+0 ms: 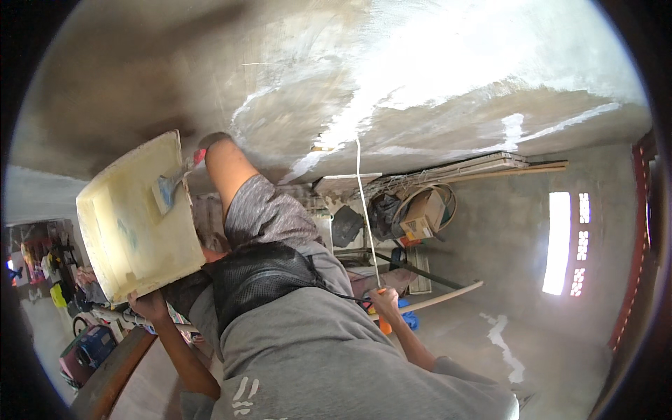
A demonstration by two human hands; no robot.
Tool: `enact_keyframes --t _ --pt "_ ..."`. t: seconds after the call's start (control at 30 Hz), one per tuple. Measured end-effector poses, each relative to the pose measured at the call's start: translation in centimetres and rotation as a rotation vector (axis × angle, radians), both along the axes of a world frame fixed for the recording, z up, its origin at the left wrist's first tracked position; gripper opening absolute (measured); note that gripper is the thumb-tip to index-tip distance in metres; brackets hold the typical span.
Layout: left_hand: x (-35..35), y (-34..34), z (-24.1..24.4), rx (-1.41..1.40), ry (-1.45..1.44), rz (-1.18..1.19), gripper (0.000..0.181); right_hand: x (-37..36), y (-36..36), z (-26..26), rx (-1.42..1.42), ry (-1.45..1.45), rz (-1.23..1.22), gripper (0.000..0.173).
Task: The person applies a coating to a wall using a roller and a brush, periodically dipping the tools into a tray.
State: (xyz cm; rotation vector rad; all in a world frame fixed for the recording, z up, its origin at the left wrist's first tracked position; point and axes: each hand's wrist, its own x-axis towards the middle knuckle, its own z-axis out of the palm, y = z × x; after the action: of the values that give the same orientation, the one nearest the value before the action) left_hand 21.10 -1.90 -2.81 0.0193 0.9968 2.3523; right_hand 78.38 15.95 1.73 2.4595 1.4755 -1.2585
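Observation:
My left hand grips the lower rim of a cream plastic tub, which is tilted with its inside towards me. A paintbrush with bluish, paint-stained bristles and a red handle end lies across the tub's edge. My right hand is closed around an orange handle, from which a thin white rod runs up to the plastered surface. Glare hides what is at the rod's far end. White paint or filler streaks the surface there.
A black mesh bag lies across my waist. Beyond the rod are a cardboard box, a black bucket and stacked boards. A curved pale pole passes near my right hand. Household items crowd the left, beside a wooden beam.

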Motion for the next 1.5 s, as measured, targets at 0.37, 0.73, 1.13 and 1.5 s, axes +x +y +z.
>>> enact_keyframes --t 0.37,0.73,1.13,1.5 --pt "0.7 0.6 0.4 0.018 -0.059 0.028 0.057 0.7 0.4 -3.6 -0.04 0.109 0.058 0.035" --pt "0.3 0.2 0.6 0.002 -0.072 0.034 0.062 -1.5 1.7 1.8 -0.137 0.131 -0.077 0.028" --pt "0.3 0.0 0.2 0.003 -0.092 0.046 0.061 -1.6 4.9 12.6 -0.07 0.103 0.026 0.02" --pt "0.4 0.7 0.3 -0.034 -0.055 0.035 0.06 -4.0 7.1 20.6 -0.1 0.327 -0.14 0.014"
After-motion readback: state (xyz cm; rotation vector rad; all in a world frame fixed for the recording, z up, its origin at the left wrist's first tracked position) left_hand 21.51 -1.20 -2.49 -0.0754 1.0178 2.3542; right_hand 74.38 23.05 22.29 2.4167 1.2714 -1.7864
